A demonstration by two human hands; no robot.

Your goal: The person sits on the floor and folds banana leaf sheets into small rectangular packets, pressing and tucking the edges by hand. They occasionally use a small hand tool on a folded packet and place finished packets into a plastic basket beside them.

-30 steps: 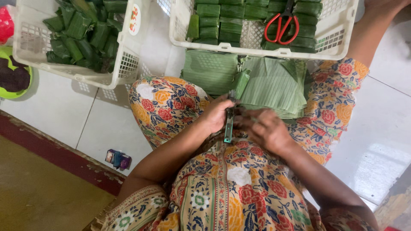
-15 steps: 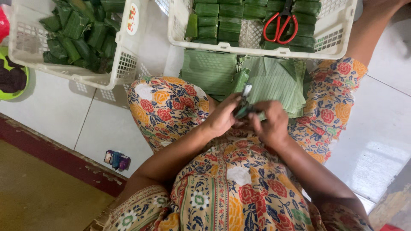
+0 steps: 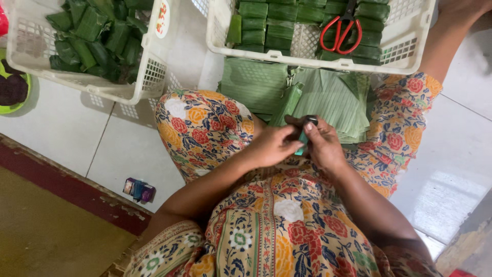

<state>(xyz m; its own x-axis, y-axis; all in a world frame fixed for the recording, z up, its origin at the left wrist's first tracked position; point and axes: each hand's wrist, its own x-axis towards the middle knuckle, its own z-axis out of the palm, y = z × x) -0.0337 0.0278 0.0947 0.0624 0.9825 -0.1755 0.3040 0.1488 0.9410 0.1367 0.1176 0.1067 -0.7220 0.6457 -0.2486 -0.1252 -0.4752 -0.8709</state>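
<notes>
My left hand [image 3: 270, 147] and my right hand [image 3: 324, 147] meet over my lap, both closed around a small green stapler [image 3: 302, 139] with a dark end. Only that end and a sliver of green show between the fingers. Just beyond the hands, flat banana leaf pieces [image 3: 333, 100] lie stacked on my floral dress, with a second folded stack [image 3: 254, 84] to their left. A narrow rolled leaf [image 3: 287, 105] lies between the two stacks.
A white basket [image 3: 410, 51] ahead holds rows of green leaf parcels [image 3: 266, 25] and red scissors [image 3: 341, 28]. Another white basket [image 3: 148, 77] at the left holds loose parcels. A small purple object [image 3: 138, 190] lies on the white tiles by a red-brown step.
The stapler was held upright in the left hand over my lap. Both hands have since moved together and up toward the leaf stack, closing around it.
</notes>
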